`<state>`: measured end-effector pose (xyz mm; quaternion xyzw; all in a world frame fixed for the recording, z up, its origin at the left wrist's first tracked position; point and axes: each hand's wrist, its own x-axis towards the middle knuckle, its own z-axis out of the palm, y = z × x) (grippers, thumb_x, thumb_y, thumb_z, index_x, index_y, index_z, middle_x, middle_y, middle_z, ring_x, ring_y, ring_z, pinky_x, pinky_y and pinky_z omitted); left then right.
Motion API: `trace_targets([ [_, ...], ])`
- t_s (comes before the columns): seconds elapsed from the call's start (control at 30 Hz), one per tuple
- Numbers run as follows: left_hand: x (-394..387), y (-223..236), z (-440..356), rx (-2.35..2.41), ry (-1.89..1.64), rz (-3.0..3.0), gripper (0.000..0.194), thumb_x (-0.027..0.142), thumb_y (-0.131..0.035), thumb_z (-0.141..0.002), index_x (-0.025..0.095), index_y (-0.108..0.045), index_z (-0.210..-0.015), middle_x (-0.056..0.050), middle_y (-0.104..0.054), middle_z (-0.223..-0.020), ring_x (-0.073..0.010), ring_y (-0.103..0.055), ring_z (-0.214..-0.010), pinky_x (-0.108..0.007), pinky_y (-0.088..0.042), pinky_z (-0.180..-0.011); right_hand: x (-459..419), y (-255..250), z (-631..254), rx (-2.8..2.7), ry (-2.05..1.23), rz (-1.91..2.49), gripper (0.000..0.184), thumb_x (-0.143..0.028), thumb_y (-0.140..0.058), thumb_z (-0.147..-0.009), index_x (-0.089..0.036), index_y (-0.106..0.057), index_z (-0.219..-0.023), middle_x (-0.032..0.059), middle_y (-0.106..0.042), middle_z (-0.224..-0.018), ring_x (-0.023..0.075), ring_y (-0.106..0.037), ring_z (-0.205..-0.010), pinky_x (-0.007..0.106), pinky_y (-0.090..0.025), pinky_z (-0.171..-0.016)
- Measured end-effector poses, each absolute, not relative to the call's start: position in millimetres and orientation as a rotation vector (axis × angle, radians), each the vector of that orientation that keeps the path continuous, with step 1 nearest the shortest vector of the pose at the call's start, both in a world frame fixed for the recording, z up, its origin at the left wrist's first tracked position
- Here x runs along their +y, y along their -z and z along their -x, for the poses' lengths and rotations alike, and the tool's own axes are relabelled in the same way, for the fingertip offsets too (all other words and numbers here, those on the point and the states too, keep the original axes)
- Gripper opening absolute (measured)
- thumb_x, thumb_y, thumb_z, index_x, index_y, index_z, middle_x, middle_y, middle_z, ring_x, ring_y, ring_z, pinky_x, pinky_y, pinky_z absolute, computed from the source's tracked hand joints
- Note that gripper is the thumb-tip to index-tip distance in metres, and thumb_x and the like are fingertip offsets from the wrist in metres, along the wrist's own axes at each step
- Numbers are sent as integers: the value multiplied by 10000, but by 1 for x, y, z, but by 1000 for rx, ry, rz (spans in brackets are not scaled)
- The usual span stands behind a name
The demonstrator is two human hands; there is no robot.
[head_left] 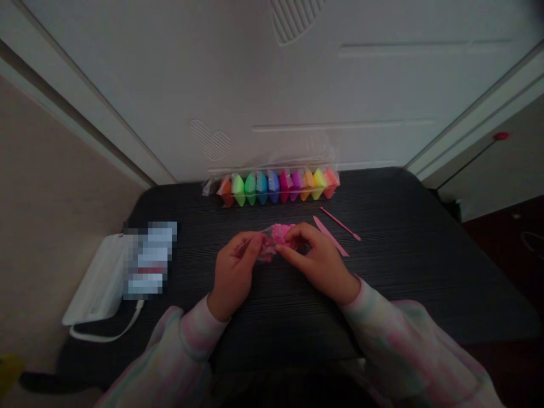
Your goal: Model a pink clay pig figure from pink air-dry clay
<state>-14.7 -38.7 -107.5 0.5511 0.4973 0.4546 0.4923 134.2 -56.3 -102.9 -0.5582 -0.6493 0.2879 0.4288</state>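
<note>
Between my hands, just above the dark table, is a clear plastic wrapper point(267, 249) with bright pink modelling clay point(281, 232) in it. My left hand point(235, 271) is closed, its thumb and fingers pinching the wrapper's left end. From the other side, my right hand point(317, 258) pinches the pink clay end between thumb and index finger. Whether the right fingertips grip the clay itself or its film, I cannot tell. Close to the right hand lie a flat pink modelling knife point(330, 236) and a thin pink modelling stick point(340, 223).
Several coloured clay packs point(274, 187) stand in a row in clear plastic at the back of the black table point(395, 255). To the left lie a white power bank point(96, 277), its white cable point(106, 339) and a blurred-out phone point(151, 260). A white panel point(297, 85) rises behind.
</note>
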Motion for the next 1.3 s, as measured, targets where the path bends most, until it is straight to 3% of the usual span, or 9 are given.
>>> trace_targets([
  [0.2, -40, 111, 12, 1123, -1017, -1276, 124, 196, -660, -671, 159, -596, -771, 25, -620, -674, -84, -569, -548, -207, -476, -563, -54, 104, -136, -1634, -697, 1418, 74, -210, -598, -741, -169, -544, -711, -4, -571, -688, 101, -512, -622, 222, -406, -561],
  [0.33, -43, 110, 8, 1153, -1123, -1357, 29, 181, -630, -697, 163, -612, -711, 33, -598, -594, -90, -570, -561, -208, -479, -580, -54, 106, -134, -1589, -728, 1405, 13, -173, -576, -742, -165, -567, -747, 24, -608, -761, 126, -563, -711, 251, -450, -646],
  [0.5, -48, 109, 7, 1065, -1238, -1364, 41, 147, -650, -667, 166, -615, -669, -1, -652, -693, -102, -593, -586, -215, -502, -573, -54, 107, -132, -1515, -751, 1426, 93, -159, -577, -717, -166, -573, -809, 30, -633, -789, 138, -594, -720, 275, -478, -668],
  [0.93, -40, 114, 11, 907, -1135, -986, 85, 178, -670, -663, 156, -588, -669, 24, -624, -631, -81, -549, -534, -218, -442, -549, -54, 101, -138, -1731, -569, 1390, 76, -147, -513, -774, -170, -583, -753, 23, -622, -746, 124, -562, -692, 250, -435, -655],
  [1.07, -33, 107, 12, 889, -1097, -811, 128, 157, -680, -632, 143, -553, -632, 39, -558, -538, -60, -484, -476, -179, -378, -458, -54, 93, -145, -1784, -746, 1334, 76, -155, -508, -773, -175, -575, -746, 4, -602, -728, 119, -536, -683, 254, -412, -654],
  [1.3, -31, 104, 13, 848, -985, -718, 159, 253, -674, -649, 122, -591, -684, 41, -509, -505, -42, -419, -429, -154, -316, -385, -53, 98, -149, -1405, -1409, 1063, 146, -294, -535, -779, -177, -561, -697, -23, -527, -665, 98, -495, -628, 242, -419, -610],
])
